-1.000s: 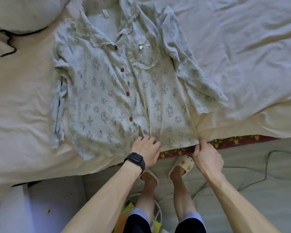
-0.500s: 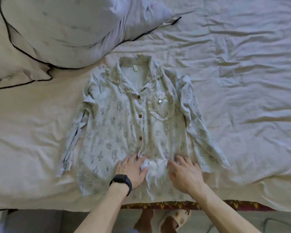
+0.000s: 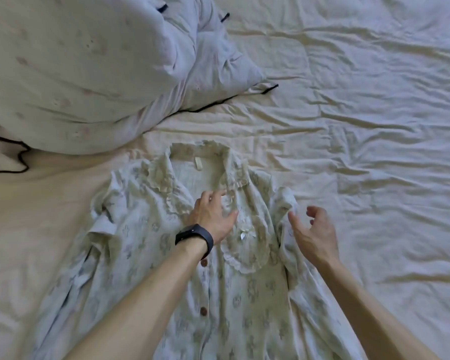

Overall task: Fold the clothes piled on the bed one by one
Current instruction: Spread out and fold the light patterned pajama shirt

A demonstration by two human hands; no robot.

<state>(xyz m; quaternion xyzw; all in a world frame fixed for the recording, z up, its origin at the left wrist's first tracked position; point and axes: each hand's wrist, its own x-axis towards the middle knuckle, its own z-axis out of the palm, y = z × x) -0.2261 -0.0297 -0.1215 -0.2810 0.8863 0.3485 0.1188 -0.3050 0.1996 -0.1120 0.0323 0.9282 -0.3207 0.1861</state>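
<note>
A: Where does the job stand?

B: The shirt [image 3: 255, 294] lies front-up and buttoned on the bed [image 3: 361, 105], hem toward the person and collar away. No fold has been made yet. The near end runs out of view, so there is no telling whether the hem lies flat.

A: What is the nearest risk?

B: The sleeves. The left sleeve [image 3: 63, 294] is rumpled and doubled along the shirt's edge, and the right sleeve [image 3: 312, 307] trails off to the right. Folded in as they lie, they would likely trap creases and leave a lumpy bundle.

A: And the hands?

B: The left hand [image 3: 213, 216], with a watch [image 3: 194, 237] on its wrist, rests spread and flat on the chest just beside the pocket [image 3: 247, 253], gripping nothing. The right hand [image 3: 315, 235] hovers by the right shoulder with its fingers loosely curled and empty. Whether its thumb touches the cloth is unclear.

A: So what might slip?

B: The cloth looks thin and soft. If the right hand tugs the shoulder while the left only presses lightly, the whole shirt could slide on the wrinkled sheet and skew the line of buttons [image 3: 204, 311].

A: Anything farther off?

B: The collar [image 3: 192, 162] is slightly bunched, and the pillow [image 3: 89, 74] lies just beyond it at far left. A shirt pushed away could ride up against it.
</note>
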